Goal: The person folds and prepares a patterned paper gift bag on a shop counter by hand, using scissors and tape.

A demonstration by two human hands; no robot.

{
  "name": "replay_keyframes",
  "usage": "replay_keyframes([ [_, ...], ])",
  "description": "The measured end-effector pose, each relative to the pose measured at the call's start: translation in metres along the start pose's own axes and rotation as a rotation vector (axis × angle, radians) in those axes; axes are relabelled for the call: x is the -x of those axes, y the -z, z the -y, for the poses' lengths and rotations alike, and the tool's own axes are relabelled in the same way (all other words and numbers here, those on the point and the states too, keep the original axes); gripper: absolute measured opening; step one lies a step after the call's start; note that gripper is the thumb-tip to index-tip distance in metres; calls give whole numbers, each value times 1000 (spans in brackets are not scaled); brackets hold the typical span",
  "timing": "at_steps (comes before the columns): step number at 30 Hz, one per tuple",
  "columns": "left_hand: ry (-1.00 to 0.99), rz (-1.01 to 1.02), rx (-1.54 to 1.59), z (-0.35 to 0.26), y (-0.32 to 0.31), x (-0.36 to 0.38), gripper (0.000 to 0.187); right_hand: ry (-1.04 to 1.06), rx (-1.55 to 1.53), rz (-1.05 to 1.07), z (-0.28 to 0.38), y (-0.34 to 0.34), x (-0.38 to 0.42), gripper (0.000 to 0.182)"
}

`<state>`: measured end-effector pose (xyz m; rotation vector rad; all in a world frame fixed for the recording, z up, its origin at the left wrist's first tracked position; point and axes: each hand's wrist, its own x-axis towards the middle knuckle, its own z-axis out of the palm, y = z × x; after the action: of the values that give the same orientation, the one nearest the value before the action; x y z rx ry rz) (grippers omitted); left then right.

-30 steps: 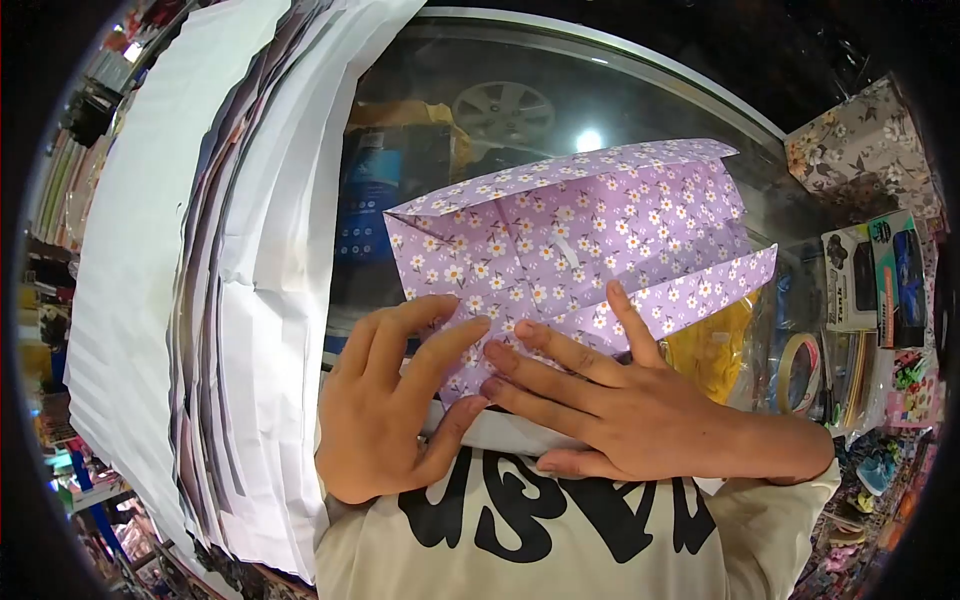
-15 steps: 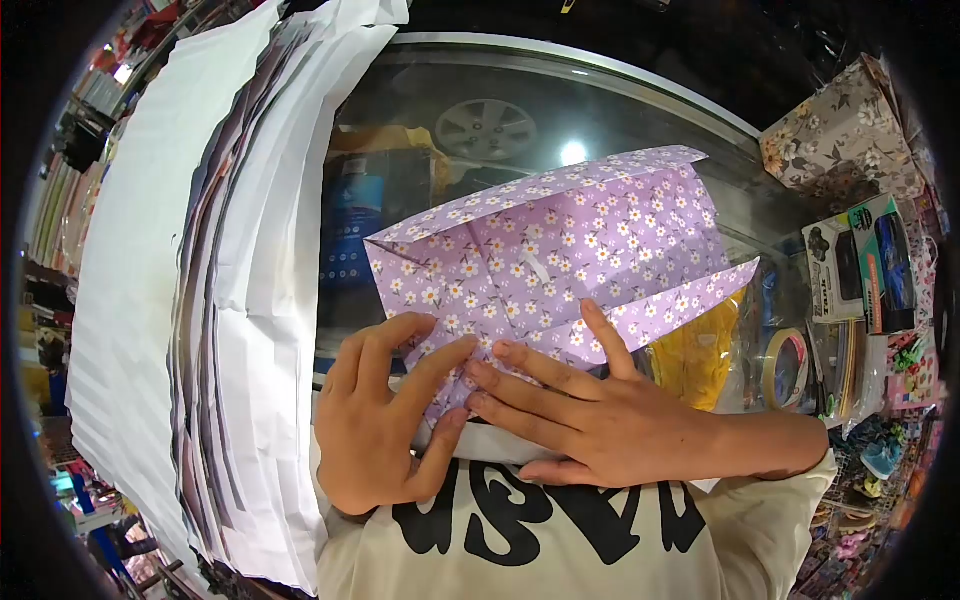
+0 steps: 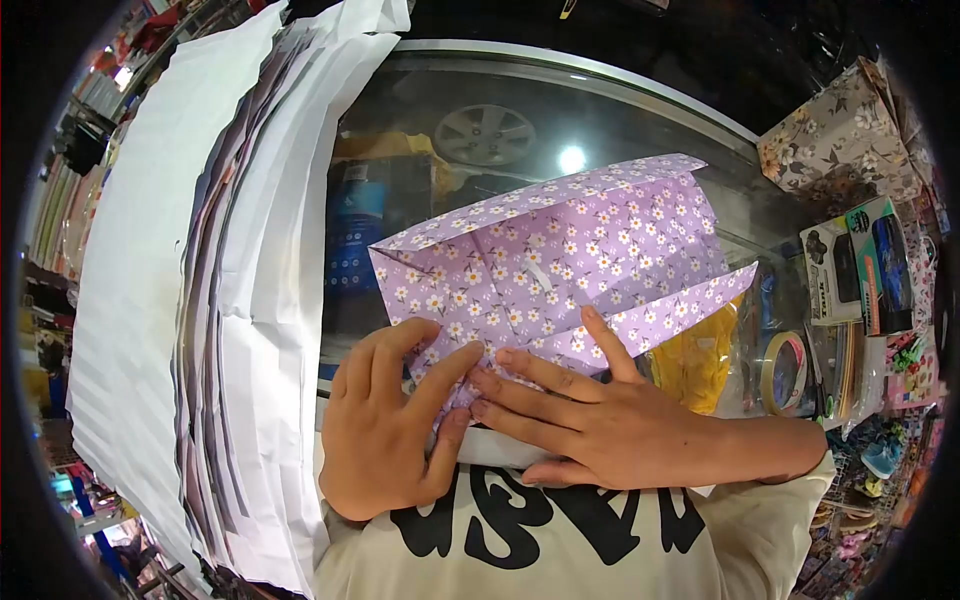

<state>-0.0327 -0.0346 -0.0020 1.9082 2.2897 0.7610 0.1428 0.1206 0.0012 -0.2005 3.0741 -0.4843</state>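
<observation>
Lilac wrapping paper (image 3: 610,240) printed with white daisies lies folded on the glass counter. Its long far and near edges are turned up as flaps, and a small shiny strip that looks like clear tape sits mid-sheet. My left hand (image 3: 390,420) grips the near-left corner, fingers bent over the paper and thumb at its near edge. Beside it, my right hand (image 3: 600,415) presses down on the near edge with fingers stretched out flat, their tips close to my left index finger. The paper under both hands is partly hidden.
Stacked large white sheets (image 3: 270,330) stand along the left. At the right are a tape roll (image 3: 783,370), boxed toys (image 3: 855,270) and a floral box (image 3: 840,145). Yellow packaging (image 3: 700,360) and a blue package (image 3: 355,230) show near the paper on the glass counter (image 3: 400,95).
Both hands stay on the near-left part of the paper with hardly any movement. The whole view has shifted very slightly.
</observation>
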Motion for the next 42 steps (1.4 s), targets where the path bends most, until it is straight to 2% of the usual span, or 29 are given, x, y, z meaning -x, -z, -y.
replay_keyframes([
  [4, -4, 56, 2, 1, 1, 1, 48, -18, -19, -9, 1, 2, 0, 57],
  [19, -77, -36, 74, 5, 6, 0, 46, 15, -75, 45, -6, 6, -1, 58],
  [23, 144, -353, 623, 14, -12, 10, 37, 32, -45, 30, -7, 5, -1, 58],
  [26, 137, -324, 395, 18, -15, 10, 34, 36, -31, 24, -6, 6, -2, 58],
  [27, 88, -265, 230, 12, -6, 5, 32, 38, -28, 19, -7, 5, -2, 58],
  [30, 53, -251, 139, 8, -6, 1, 30, 45, -7, 11, -8, 3, -1, 57],
  [42, 72, -250, 117, 8, -9, 2, 21, 33, -11, -162, 13, -3, -10, 64],
])
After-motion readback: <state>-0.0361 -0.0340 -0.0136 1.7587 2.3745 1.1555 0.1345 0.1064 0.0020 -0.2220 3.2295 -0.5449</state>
